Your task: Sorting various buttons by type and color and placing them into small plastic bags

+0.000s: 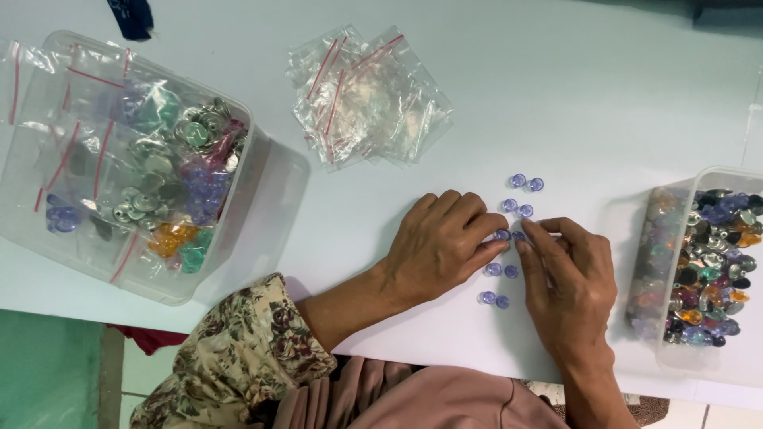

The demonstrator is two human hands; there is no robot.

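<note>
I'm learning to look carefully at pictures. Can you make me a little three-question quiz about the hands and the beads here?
1. True or false: the small purple beads lie in pairs on the white table.
2. What sits on the table above the hands? A) a pile of empty clear zip bags B) a pair of scissors C) a stack of books
3. Fill in: the tub of mixed coloured gems stands beside the person's ____ hand.

Key:
1. True. The left hand and right hand meet at one pair with their fingers.
2. A.
3. Right.
</note>
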